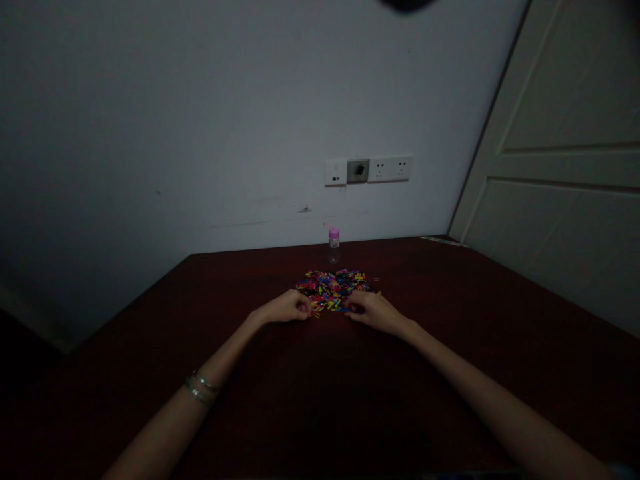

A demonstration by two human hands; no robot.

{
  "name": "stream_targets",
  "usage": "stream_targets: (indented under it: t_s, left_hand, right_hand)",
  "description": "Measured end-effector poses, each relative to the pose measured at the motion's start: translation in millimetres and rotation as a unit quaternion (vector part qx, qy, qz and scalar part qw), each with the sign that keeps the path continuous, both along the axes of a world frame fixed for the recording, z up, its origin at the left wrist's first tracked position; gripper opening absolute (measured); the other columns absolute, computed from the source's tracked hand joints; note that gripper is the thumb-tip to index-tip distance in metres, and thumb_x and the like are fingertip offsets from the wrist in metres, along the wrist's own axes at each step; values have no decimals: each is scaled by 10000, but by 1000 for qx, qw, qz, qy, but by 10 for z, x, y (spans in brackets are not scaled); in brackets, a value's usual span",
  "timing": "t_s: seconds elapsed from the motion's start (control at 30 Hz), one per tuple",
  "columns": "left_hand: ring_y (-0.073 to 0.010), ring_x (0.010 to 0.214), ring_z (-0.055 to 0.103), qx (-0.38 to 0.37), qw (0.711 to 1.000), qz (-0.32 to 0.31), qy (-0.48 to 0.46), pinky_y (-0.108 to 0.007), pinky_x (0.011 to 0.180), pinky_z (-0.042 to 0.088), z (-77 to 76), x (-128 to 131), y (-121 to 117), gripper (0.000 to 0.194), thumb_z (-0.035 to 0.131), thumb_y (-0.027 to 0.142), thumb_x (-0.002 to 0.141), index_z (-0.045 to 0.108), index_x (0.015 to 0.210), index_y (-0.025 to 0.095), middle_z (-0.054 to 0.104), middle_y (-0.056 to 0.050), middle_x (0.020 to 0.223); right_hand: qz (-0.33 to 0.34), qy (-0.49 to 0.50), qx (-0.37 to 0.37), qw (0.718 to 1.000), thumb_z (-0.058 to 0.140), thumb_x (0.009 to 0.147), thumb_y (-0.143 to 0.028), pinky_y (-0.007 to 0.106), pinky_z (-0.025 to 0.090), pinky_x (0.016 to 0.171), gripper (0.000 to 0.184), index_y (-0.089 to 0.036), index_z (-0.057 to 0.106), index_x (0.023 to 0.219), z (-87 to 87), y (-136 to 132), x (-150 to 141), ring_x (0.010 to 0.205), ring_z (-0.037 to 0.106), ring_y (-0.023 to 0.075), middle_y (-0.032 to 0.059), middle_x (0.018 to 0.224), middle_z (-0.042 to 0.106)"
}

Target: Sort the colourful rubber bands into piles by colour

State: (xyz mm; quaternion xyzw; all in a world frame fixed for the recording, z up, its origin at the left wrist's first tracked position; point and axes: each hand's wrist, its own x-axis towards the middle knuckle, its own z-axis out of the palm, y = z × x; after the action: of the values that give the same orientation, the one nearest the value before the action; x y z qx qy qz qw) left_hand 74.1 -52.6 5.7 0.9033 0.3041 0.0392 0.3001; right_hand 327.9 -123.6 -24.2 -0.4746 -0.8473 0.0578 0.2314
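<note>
A heap of small, brightly coloured loops [330,285], which look like little rubber bands or clips, lies on the dark red-brown table [310,387]. At the heap's left front edge is my left hand [293,307], its fingers curled closed; whatever they may hold is hidden. My right hand [373,310] rests at the right front edge, thumb and fingers drawn together in a pinch. A blue piece [341,309] lies by its fingertips, but I cannot tell whether it is held. Behind the heap stands a small clear bottle [334,253] with a pink cap and strap.
One loose loop [377,279] lies to the right of the heap. A pale wall [240,133] with a row of sockets [390,169] rises behind the table. A panelled white door [565,167] borders the right side. Silver bangles [200,389] circle my left wrist.
</note>
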Motion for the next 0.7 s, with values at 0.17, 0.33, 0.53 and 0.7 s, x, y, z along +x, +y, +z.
stream_targets:
  t_s: [0.17, 0.33, 0.53, 0.7]
  left_hand:
    - [-97, 624, 487, 94, 995, 2, 17, -184, 571, 332, -81, 132, -58, 124, 506, 197, 705, 611, 755, 153, 578, 9, 694]
    - [-137, 740, 529, 196, 979, 46, 22, -210, 620, 345, -102, 257, -47, 121, 484, 235, 766, 590, 785, 181, 608, -26, 824]
    - [-169, 798, 550, 234, 966, 97, 46, -228, 649, 365, -83, 371, 16, 129, 472, 253, 797, 582, 814, 187, 615, -51, 877]
    - [-157, 751, 544, 233, 966, 106, 29, -218, 630, 357, -79, 389, 79, 136, 477, 247, 783, 599, 805, 189, 617, -42, 838]
  right_hand:
    - [-11, -43, 34, 998, 469, 848, -340, 238, 399, 665, 176, -200, 560, 902, -21, 64, -37, 798, 554, 149, 43, 896, 580]
    - [-30, -107, 76, 991, 420, 873, -347, 247, 408, 646, 201, -191, 538, 919, -40, 177, -45, 820, 552, 170, 68, 923, 567]
    - [-37, -137, 99, 985, 380, 888, -340, 259, 423, 663, 233, -174, 541, 914, -31, 373, -58, 839, 551, 187, 94, 911, 563]
    - [-39, -136, 109, 984, 399, 883, -320, 275, 431, 691, 216, -166, 542, 931, -18, 462, -54, 857, 551, 191, 102, 928, 569]
